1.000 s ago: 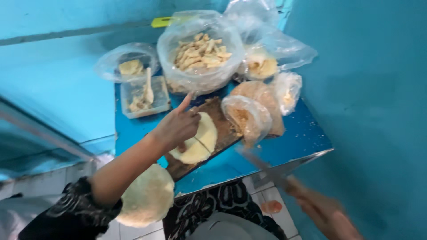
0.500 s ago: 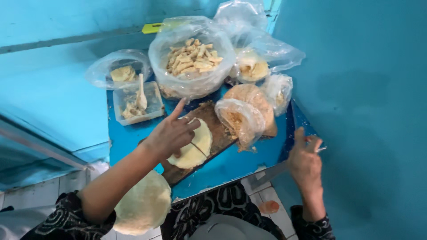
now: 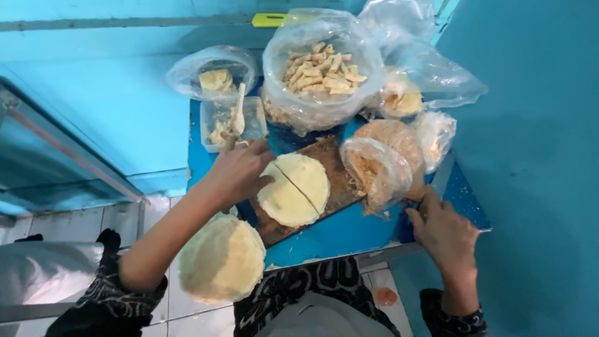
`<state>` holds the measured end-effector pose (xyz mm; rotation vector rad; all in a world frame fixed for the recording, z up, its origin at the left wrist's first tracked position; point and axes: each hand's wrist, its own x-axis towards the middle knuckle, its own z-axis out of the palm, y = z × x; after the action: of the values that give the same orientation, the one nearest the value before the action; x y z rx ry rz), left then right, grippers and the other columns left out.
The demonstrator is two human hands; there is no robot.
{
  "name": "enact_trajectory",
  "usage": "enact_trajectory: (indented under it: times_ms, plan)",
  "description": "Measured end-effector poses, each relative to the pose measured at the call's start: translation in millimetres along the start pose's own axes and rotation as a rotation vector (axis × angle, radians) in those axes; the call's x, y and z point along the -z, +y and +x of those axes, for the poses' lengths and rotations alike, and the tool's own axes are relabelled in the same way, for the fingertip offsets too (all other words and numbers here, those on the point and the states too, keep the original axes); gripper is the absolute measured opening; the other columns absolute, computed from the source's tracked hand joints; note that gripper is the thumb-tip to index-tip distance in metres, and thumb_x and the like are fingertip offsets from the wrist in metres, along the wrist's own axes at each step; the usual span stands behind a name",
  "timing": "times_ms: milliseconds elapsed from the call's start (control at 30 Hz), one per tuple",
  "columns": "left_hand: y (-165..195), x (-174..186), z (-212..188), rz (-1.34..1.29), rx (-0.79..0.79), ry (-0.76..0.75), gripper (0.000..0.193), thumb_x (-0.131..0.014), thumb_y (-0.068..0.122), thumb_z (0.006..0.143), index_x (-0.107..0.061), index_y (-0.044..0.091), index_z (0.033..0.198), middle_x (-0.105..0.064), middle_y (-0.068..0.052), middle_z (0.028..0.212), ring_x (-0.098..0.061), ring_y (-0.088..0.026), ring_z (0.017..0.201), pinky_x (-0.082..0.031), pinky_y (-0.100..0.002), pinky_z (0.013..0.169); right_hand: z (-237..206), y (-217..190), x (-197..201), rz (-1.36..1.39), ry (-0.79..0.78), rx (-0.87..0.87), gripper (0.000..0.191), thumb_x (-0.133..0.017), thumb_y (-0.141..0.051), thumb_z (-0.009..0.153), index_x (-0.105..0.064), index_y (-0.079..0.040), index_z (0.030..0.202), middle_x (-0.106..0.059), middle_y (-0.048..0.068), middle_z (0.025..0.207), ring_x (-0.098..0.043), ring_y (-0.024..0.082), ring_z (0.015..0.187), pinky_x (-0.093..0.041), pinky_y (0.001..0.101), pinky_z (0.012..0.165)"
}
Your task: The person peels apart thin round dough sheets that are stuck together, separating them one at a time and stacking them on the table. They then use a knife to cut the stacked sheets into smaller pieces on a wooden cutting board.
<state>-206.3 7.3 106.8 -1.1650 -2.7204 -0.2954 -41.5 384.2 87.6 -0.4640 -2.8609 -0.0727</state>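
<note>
A round pale dough sheet, cut in two halves, lies on a wooden board on the small blue table. My left hand rests on the left half's edge, fingers spread and gripping nothing. At the table's front right edge is my right hand, back up and fingers curled. Its fingertips touch a plastic bag of brownish filling. Whatever is under that palm is hidden. A stack of round dough sheets sits below the table by my left forearm.
A large bag of small rolled pieces stands at the back. Left of it are a bag with folded pieces and a clear tub with a spoon. More bags crowd the right. Blue walls close both sides.
My right hand, which held a knife out to the lower right, has come up to the table's front right edge. My left hand stayed on the dough sheet.
</note>
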Motion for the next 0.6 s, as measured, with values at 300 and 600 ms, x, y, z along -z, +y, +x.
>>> enact_trajectory:
  times_ms: [300,600]
  plan:
    - [12.1,-50.5,2.1,-0.13,0.359,0.038,0.052,-0.084,0.038,0.074,-0.069,-0.001,0.106,-0.056,-0.022,0.118,-0.057,-0.044,0.11,-0.046,-0.056,0.088,4.7,16.5,2.9,0.155,0.014,-0.079,0.062,-0.07,-0.051,0.09,-0.062,-0.02,0.143,-0.078,0.012,0.089,-0.074,0.037,0.084,-0.058,0.0478,0.074]
    - [13.8,-82.1,4.4,-0.371,0.435,0.173,0.051,-0.074,0.009,0.076,-0.049,0.001,0.121,-0.066,-0.026,0.108,-0.065,-0.048,0.099,-0.053,-0.056,0.082,-1.5,-8.5,37.1,0.348,0.364,0.012,0.035,-0.073,-0.028,0.098,-0.072,-0.014,0.13,-0.076,0.01,0.105,-0.075,0.031,0.084,-0.058,0.0422,0.074]
